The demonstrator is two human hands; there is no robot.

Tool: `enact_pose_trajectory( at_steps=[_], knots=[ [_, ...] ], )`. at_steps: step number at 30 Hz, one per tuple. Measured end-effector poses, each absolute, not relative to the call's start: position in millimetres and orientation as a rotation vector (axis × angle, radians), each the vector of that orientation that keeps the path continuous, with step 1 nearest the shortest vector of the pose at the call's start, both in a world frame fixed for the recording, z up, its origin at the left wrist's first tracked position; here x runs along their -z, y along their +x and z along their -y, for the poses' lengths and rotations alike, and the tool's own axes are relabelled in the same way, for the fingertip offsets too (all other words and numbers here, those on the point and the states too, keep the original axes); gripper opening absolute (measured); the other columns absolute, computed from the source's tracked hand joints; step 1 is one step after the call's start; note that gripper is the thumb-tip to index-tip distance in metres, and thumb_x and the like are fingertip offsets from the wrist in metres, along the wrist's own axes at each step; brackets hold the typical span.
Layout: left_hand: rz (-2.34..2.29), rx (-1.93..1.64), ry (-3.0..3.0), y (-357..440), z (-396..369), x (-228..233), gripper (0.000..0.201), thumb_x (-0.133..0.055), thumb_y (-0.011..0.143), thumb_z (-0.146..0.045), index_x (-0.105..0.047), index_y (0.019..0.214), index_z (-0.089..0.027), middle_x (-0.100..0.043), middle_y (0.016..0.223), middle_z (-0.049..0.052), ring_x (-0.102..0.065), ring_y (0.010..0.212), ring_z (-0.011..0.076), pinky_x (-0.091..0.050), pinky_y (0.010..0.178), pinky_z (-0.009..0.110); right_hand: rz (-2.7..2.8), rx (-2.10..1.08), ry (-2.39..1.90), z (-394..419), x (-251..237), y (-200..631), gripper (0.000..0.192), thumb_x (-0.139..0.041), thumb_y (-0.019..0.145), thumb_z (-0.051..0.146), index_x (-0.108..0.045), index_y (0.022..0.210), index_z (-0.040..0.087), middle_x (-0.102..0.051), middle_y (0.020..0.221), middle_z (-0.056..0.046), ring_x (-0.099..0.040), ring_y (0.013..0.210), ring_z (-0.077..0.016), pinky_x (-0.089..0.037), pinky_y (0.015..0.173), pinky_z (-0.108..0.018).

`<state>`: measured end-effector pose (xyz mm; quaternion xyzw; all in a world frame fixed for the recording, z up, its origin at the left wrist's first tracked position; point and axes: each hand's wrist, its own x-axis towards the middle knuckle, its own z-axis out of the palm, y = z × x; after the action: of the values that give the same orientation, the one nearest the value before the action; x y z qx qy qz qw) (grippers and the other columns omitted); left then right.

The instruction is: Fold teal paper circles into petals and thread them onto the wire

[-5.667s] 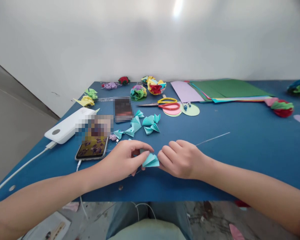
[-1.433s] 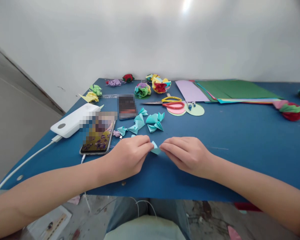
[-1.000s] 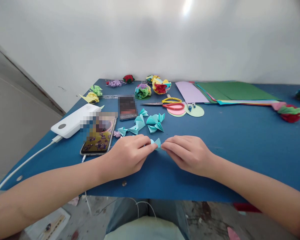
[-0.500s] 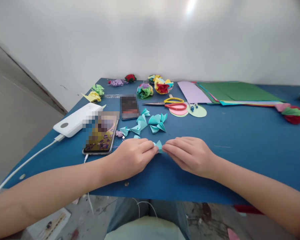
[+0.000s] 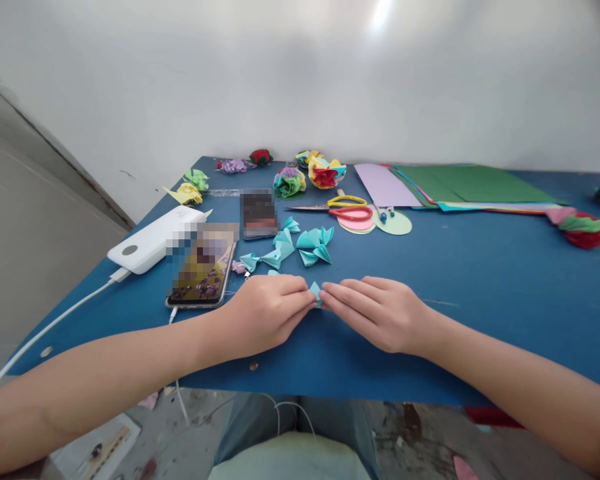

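**Count of what lies on the blue table**

Two hands work at the near edge: the left hand [image 5: 265,313] and the right hand [image 5: 380,313], with one small teal folded piece [image 5: 315,292] pinched between them. Several more teal folded pieces [image 5: 300,243] lie behind them; their exact number cannot be told. Also there: two phones [image 5: 203,273], one white power bank [image 5: 153,239], one pair of scissors [image 5: 337,210] and one stack of coloured paper sheets [image 5: 460,183] at the far edge.
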<state>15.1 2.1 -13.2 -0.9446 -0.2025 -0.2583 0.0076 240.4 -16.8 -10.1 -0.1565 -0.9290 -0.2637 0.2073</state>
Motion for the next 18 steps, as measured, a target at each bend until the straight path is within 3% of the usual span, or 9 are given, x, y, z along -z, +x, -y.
enact_pose_trajectory(
  at_steps=[12, 18],
  knots=[
    [0.638, 0.87, -2.969, 16.2, 0.7, 13.2, 0.015, -0.049, 0.086, -0.017, -0.063, 0.088, -0.012, -0.063, 0.081, 0.007, -0.057, 0.068, 0.0135, -0.046, 0.06, 0.024, 2.487, 0.727, -0.476, 21.5, 9.5, 233.4, 0.022, -0.038, 0.088, 0.009, -0.059, 0.095, 0.006, -0.066, 0.085, -0.011, -0.06, 0.075, -0.0162, -0.045, 0.061, -0.029],
    [0.641, 0.872, -2.982, 16.3, 2.9, 9.9, 0.016, -0.047, 0.087, -0.018, -0.063, 0.087, -0.013, -0.063, 0.079, 0.007, -0.058, 0.068, 0.0136, -0.047, 0.06, 0.023, 2.445, 0.685, -0.478, 21.8, 8.0, 236.7, 0.022, -0.04, 0.087, 0.011, -0.059, 0.097, 0.006, -0.067, 0.089, -0.012, -0.061, 0.081, -0.0176, -0.046, 0.062, -0.029]
  ],
)
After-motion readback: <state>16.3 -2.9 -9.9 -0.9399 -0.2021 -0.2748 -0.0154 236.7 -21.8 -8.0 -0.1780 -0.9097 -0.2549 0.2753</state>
